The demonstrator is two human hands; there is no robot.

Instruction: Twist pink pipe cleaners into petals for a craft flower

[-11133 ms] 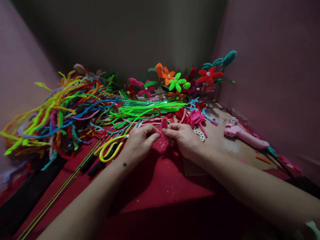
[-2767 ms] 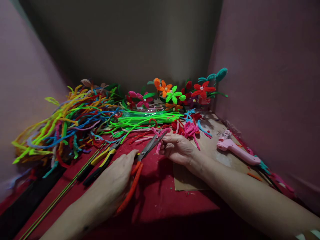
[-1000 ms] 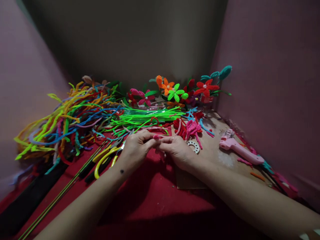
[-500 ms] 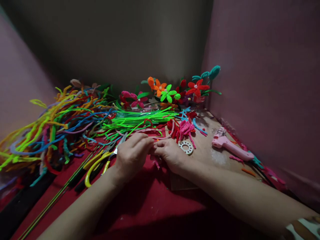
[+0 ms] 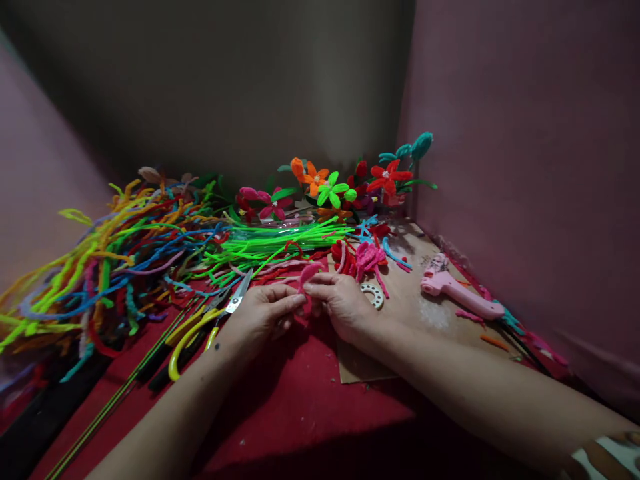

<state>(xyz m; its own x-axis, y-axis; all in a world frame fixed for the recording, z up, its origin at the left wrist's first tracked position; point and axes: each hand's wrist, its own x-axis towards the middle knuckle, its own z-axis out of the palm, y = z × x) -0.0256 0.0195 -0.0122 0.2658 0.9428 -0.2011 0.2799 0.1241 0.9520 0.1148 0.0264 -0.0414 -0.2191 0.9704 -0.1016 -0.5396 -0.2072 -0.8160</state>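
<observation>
A pink pipe cleaner piece (image 5: 311, 272), bent into a curved loop, stands up between my two hands. My left hand (image 5: 265, 310) pinches it low on its left side with thumb and forefinger. From the right, the fingers of my right hand (image 5: 340, 300) close on the same piece. Its lower end is partly hidden by the fingers. Beside my left hand lie scissors (image 5: 240, 293) with open blades and yellow-handled pliers (image 5: 187, 343). Close to my right hand are a bunched pink pipe cleaner flower (image 5: 370, 259) and a white ring with holes (image 5: 373, 295).
A tangled heap of coloured pipe cleaners (image 5: 115, 260) fills the left. Bright green pipe cleaners (image 5: 280, 239) lie in the middle, with finished flowers (image 5: 333, 190) behind them. A pink glue gun (image 5: 460, 290) rests on the cardboard (image 5: 415, 320) at right, near the wall.
My left hand has turned and lowered, its fingers now pinching lower. The curved pink piece, mostly hidden before, now shows upright between my hands. The view has shifted slightly.
</observation>
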